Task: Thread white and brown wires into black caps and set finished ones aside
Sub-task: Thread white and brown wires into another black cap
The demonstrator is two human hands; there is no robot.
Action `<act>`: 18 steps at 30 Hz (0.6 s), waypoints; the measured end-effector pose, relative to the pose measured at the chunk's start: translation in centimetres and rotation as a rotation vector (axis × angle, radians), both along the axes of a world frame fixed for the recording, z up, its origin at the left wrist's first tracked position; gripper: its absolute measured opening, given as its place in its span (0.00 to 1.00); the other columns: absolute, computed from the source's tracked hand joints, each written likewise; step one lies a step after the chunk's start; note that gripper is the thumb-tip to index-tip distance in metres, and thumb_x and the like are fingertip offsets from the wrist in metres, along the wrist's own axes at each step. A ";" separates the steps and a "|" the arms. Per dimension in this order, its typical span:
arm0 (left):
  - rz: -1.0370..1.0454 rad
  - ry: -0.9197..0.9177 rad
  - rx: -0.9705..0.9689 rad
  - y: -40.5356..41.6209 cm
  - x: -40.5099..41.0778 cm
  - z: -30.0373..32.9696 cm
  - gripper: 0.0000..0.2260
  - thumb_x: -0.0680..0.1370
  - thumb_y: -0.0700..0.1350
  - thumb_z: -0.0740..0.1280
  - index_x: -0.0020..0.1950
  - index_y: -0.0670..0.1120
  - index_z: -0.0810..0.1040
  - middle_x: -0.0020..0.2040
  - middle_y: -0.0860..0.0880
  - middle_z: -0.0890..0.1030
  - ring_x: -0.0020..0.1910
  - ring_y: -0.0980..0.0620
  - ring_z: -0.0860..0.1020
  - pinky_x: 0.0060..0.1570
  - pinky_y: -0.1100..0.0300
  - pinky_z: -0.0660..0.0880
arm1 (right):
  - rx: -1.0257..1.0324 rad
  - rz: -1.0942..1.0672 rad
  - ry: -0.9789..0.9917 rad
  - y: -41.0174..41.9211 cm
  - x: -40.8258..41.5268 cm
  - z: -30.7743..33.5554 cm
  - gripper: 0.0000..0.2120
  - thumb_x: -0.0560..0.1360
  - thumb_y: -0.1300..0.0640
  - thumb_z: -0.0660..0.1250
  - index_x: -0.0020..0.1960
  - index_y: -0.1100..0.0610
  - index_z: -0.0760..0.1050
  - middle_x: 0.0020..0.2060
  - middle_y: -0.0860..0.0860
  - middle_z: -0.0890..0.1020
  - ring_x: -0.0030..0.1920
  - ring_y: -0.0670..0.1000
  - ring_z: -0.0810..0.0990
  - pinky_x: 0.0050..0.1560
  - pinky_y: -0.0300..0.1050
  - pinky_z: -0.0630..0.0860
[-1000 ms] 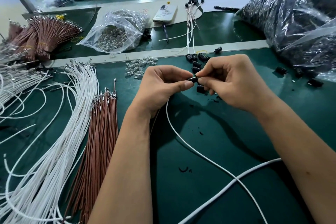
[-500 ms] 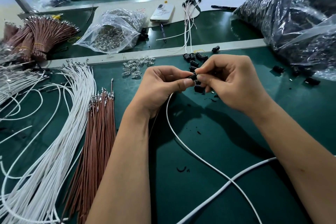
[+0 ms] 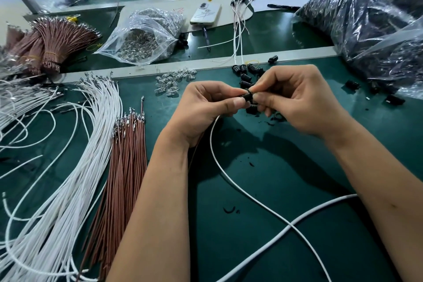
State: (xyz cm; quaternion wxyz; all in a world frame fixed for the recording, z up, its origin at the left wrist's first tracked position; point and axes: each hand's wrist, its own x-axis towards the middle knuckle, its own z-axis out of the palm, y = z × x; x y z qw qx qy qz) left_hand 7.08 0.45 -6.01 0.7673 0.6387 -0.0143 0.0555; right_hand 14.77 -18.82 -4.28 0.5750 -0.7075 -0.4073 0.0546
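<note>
Both hands meet over the green mat. My left hand [image 3: 206,107] pinches a small black cap [image 3: 247,98] between thumb and forefinger, and a white wire [image 3: 231,181] and a thin brown wire [image 3: 194,155] trail down from under its palm. My right hand [image 3: 295,101] touches the cap's other end with its fingertips closed. Loose black caps [image 3: 246,75] lie just beyond the hands. A fan of white wires [image 3: 87,155] and a bundle of brown wires [image 3: 123,162] lie to the left. Finished capped wires [image 3: 239,30] lie on the far strip.
Clear LEDs [image 3: 174,81] are scattered near the divider rail [image 3: 183,67]. A clear bag of LEDs [image 3: 142,36], a phone [image 3: 206,14], tied brown wire bundles [image 3: 52,43] and large bags of black caps [image 3: 370,30] sit beyond. A thicker white cable [image 3: 297,222] crosses the front right.
The hands stay together on the cap with only slight finger movement; my left thumb has slid closer to the cap. Wires and loose parts are unmoved.
</note>
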 end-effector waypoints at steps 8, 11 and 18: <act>0.012 0.036 0.003 0.0 0.3 0.0 0.06 0.73 0.33 0.73 0.48 0.39 0.85 0.41 0.41 0.86 0.33 0.54 0.79 0.38 0.65 0.76 | 0.002 -0.042 -0.090 -0.1 0.1 -0.2 0.09 0.75 0.71 0.73 0.45 0.58 0.81 0.39 0.62 0.83 0.34 0.56 0.83 0.37 0.44 0.81; 0.050 0.033 0.043 -0.1 0.3 0.0 0.06 0.72 0.33 0.74 0.48 0.38 0.85 0.41 0.39 0.85 0.34 0.52 0.79 0.38 0.64 0.76 | -0.064 -0.075 -0.132 -0.1 0.3 -0.4 0.05 0.75 0.70 0.74 0.45 0.62 0.82 0.37 0.58 0.83 0.33 0.54 0.83 0.36 0.48 0.82; 0.092 -0.009 0.139 -0.3 0.4 0.0 0.07 0.70 0.31 0.75 0.46 0.39 0.85 0.44 0.37 0.85 0.40 0.48 0.81 0.45 0.61 0.79 | -0.156 -0.123 -0.195 -0.3 0.5 -0.4 0.03 0.74 0.65 0.74 0.45 0.58 0.82 0.32 0.46 0.82 0.29 0.48 0.82 0.32 0.38 0.76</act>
